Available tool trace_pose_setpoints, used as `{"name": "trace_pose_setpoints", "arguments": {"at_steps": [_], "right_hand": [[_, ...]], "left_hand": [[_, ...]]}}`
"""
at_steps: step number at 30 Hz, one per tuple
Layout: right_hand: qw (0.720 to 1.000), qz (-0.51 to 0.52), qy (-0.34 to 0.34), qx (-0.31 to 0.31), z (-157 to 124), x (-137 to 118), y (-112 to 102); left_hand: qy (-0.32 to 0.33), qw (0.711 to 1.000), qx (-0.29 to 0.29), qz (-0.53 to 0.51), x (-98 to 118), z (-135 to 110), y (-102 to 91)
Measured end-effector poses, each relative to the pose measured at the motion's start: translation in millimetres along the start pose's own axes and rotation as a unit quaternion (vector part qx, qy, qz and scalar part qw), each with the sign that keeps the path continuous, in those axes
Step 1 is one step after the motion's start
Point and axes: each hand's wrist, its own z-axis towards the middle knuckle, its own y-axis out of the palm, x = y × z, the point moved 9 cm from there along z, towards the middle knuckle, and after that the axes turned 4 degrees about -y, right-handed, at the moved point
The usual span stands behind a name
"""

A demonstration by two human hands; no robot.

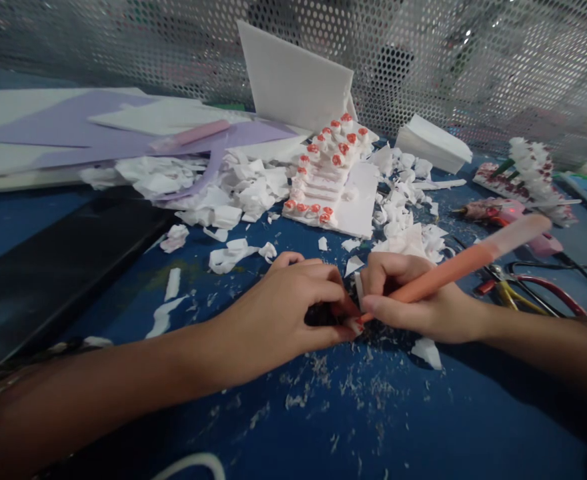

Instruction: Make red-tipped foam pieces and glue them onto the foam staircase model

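Observation:
In the middle, my left hand (pixel 291 297) is closed in a pinch on a small white paper flower (pixel 357 325) with orange-red marks, mostly covered by my fingers. My right hand (pixel 421 303) grips an orange marker (pixel 448 270), its pale end pointing up to the right and its tip at the small flower. A narrow white strip (pixel 358 290) stands beside my right fingertips; whether they touch it I cannot tell. Just beyond my hands is a white stepped model (pixel 331 183), edged with little white flowers coloured orange-red.
Torn white paper (pixel 253 187) lies in heaps around the model. Purple and white sheets (pixel 63 127) are at the back left, above a black flat panel (pixel 73 267). A pink glue gun (pixel 513 213) and red-and-yellow-handled pliers (pixel 516 293) lie right. Behind stands a perforated metal screen (pixel 173 53).

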Motion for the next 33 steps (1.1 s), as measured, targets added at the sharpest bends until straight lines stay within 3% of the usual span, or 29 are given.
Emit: {"name": "trace_pose_setpoints", "arguments": {"at_steps": [22,33], "right_hand": [[0.999,-0.04,-0.005,0.015,1.0,-6.1,-2.5],[1.0,-0.011,0.001,0.021,0.5,-2.3,-3.2]], "left_hand": [[0.006,1.0,0.008,-0.001,1.1,-1.4,0.0],[0.005,1.0,0.015,-0.011,2.1,-0.6,-1.2]]}}
